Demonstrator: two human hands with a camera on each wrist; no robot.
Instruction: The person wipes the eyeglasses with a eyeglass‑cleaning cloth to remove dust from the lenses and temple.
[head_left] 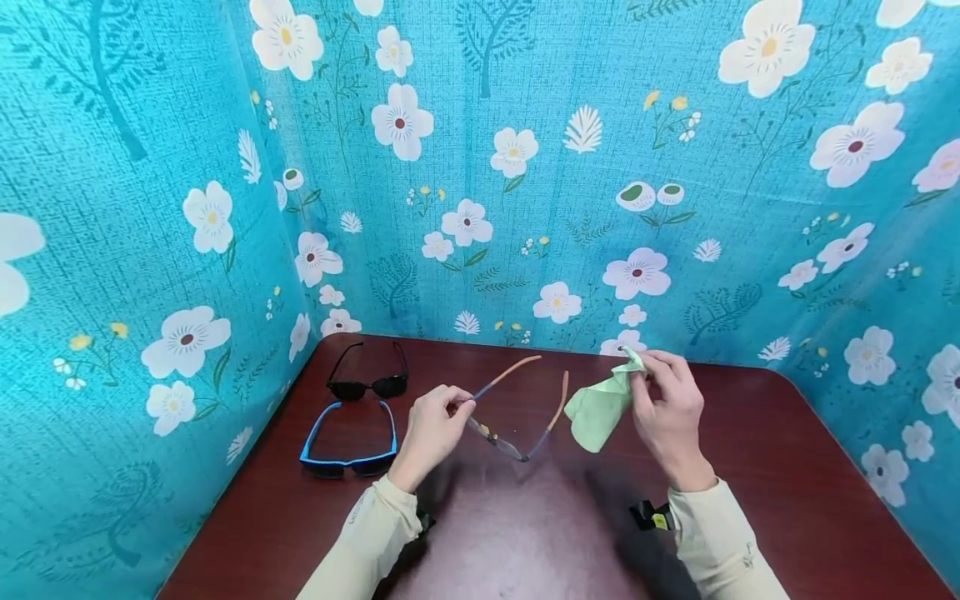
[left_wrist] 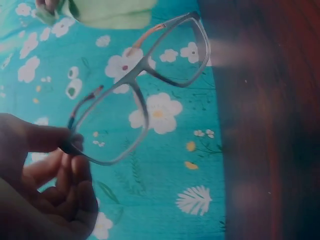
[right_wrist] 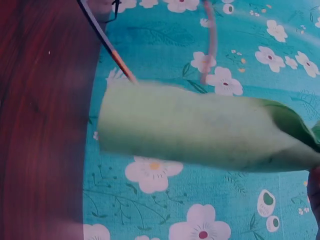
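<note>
My left hand [head_left: 435,425] pinches a pair of clear-lensed eyeglasses [left_wrist: 132,77] at one corner of the frame, near the hinge. The glasses hang above the table with both temples [head_left: 557,412] unfolded, their tips orange-brown. In my right hand [head_left: 670,408] a light green cloth [head_left: 600,412] is gripped by its upper end and hangs down just right of the glasses. The right wrist view shows the cloth [right_wrist: 200,127] curved and slightly blurred, with a temple tip behind it; only a sliver of that hand appears there. Cloth and glasses look apart in the head view.
Black sunglasses [head_left: 367,387] lie at the table's back left, temples unfolded. Blue-framed sunglasses [head_left: 348,462] with dark lenses lie in front of them, left of my left hand. The dark red-brown table [head_left: 757,450] meets a blue floral curtain [head_left: 465,167] at the back and sides.
</note>
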